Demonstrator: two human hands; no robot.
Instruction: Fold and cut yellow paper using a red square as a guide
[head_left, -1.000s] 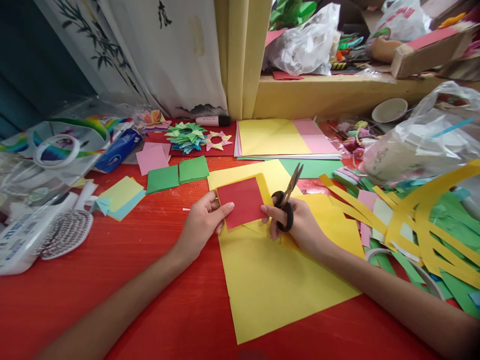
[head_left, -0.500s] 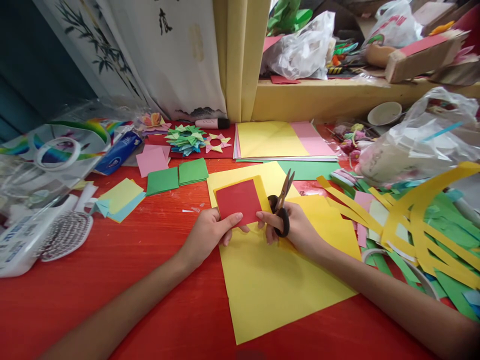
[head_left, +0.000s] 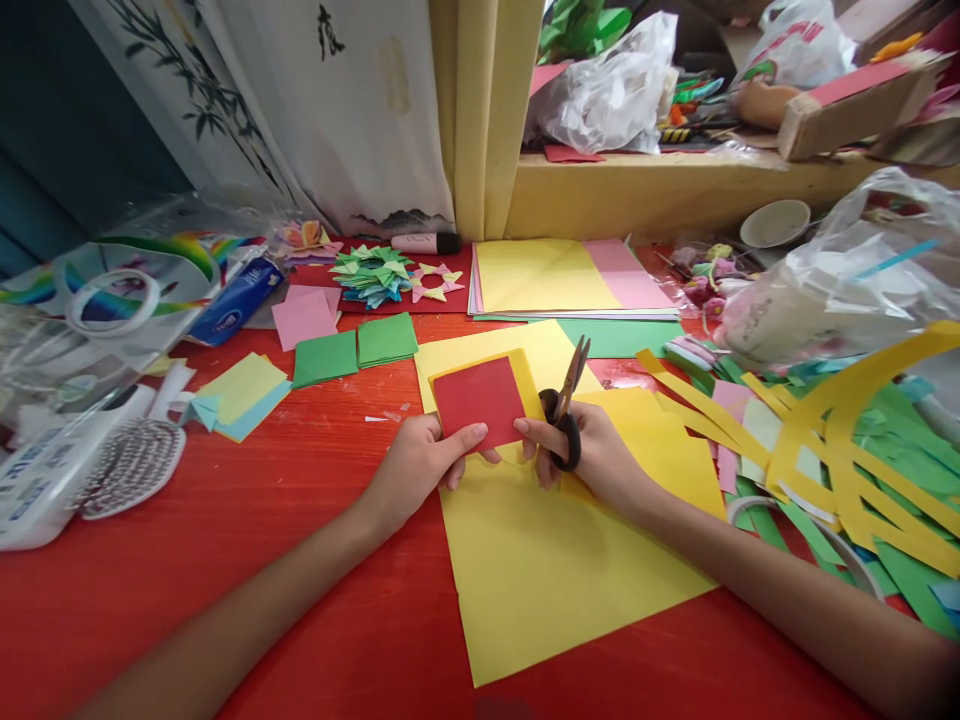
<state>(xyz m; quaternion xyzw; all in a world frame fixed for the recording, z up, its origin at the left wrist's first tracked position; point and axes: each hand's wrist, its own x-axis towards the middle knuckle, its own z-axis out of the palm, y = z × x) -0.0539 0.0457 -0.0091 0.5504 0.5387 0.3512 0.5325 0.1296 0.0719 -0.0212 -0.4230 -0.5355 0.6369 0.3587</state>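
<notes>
A red paper square (head_left: 480,402) lies on top of a slightly larger yellow paper piece (head_left: 528,384), whose edge shows at the top and right. My left hand (head_left: 426,462) pinches both at their lower left corner. At the lower right corner, the thumb and fingers of my right hand (head_left: 592,450) grip them too. Black-handled scissors (head_left: 573,376) hang on my right hand, blades pointing up and away. Yellow paper sheets (head_left: 555,580) spread out beneath both hands on the red table (head_left: 300,600).
Green paper squares (head_left: 325,360) and pink squares (head_left: 306,318) sit behind my left hand. A paper stack (head_left: 540,275) and folded paper stars (head_left: 371,275) are at the back. Yellow and green offcuts (head_left: 840,440) heap up on the right. A hairbrush (head_left: 139,465) lies left.
Both hands keep the same grip on the red and yellow paper. Only a very slight shift of the whole view shows.
</notes>
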